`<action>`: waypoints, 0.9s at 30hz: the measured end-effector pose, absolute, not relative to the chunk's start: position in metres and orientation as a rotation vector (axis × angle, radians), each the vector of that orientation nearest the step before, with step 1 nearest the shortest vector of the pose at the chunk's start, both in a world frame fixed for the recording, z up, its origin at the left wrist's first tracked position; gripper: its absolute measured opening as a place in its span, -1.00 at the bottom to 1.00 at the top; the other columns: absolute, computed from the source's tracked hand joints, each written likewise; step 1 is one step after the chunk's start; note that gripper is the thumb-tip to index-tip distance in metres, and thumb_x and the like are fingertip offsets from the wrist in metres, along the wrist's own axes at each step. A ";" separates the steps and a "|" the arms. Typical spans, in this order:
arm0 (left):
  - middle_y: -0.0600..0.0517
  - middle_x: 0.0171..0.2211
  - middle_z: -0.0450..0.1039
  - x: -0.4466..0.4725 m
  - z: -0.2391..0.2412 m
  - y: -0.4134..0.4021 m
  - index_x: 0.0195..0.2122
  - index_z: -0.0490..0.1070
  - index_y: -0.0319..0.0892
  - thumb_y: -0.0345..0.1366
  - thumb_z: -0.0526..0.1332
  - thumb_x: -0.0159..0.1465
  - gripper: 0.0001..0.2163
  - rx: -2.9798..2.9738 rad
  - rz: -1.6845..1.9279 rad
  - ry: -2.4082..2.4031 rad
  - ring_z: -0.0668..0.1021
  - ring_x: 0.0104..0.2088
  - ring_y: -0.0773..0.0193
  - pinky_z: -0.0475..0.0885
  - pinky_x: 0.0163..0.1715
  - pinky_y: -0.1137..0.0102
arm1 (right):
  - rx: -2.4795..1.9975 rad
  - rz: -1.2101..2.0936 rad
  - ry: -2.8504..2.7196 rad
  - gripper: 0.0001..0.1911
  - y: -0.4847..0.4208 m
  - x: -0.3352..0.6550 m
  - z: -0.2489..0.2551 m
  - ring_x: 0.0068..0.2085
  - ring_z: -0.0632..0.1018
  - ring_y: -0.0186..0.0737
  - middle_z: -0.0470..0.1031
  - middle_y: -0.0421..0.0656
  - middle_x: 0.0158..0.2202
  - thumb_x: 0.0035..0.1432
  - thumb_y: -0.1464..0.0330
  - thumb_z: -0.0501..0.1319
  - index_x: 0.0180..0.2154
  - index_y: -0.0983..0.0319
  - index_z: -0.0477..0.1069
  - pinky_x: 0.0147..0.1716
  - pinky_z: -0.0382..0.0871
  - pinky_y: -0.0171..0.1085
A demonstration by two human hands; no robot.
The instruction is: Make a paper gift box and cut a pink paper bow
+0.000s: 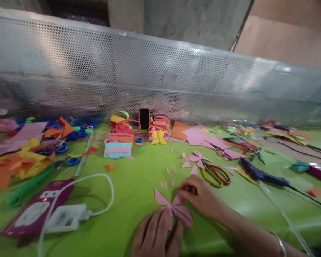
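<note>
A pink paper flower with long pointed petals (180,211) lies on the green tabletop (133,200). My left hand (155,233) rests on its lower left part, fingers stretched out and lying flat. From the right, my right hand (200,194) pinches the upper right petal between thumb and fingers. Small pink paper scraps (169,171) are scattered just beyond the flower. Past my right hand lie scissors (216,175) with red and yellow handles, and a second cut pink flower (198,157) touches their blades.
A purple power strip (40,207) with a white charger (66,218) and cable occupies the left. At right lies a blue glue gun (264,175). Paper baskets (117,150) and a phone (144,118) stand at the back, before a perforated metal panel (117,71).
</note>
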State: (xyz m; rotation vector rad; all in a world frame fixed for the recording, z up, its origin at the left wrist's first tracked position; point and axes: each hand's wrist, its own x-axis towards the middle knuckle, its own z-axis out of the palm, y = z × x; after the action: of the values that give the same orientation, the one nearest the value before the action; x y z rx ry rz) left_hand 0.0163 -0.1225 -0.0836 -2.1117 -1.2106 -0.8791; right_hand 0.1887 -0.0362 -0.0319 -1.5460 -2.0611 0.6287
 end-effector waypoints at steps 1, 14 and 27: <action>-0.01 -0.15 0.47 0.015 -0.083 -0.123 -0.08 0.40 0.00 -0.04 -0.05 0.26 -0.65 -2.143 -0.843 -1.177 0.46 -0.12 0.17 0.28 -0.08 0.25 | -1.515 0.650 -2.049 -0.90 -0.038 0.188 -0.032 -0.46 0.40 -0.31 0.42 -0.18 -0.48 -0.07 0.47 0.15 -0.47 0.28 0.45 -0.49 0.27 -0.36; -0.04 -0.13 0.46 0.017 -0.090 -0.127 0.03 0.32 -0.03 0.08 0.00 0.18 -0.52 -2.228 -0.868 -1.226 0.43 -0.07 0.12 0.21 -0.04 0.22 | -1.159 0.397 -2.050 -0.83 -0.067 0.174 -0.036 -0.40 0.46 -0.29 0.41 -0.18 -0.46 0.00 0.56 0.10 -0.52 0.23 0.37 -0.42 0.35 -0.34; -0.03 -0.07 0.44 0.019 -0.088 -0.128 0.03 0.32 -0.04 0.09 -0.05 0.21 -0.52 -2.255 -0.821 -1.264 0.40 -0.04 0.13 0.18 -0.02 0.24 | -1.087 0.126 -2.207 -0.74 -0.071 0.176 -0.040 -0.37 0.44 -0.26 0.46 -0.14 -0.41 0.10 0.53 0.07 -0.42 0.19 0.50 -0.40 0.33 -0.29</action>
State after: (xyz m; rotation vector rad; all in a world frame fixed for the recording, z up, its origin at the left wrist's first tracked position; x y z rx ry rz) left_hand 0.0188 -0.1276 -0.0877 -2.2552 -1.2641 -0.8215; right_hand 0.1757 -0.0710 -0.0403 -1.0868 -2.2067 0.1257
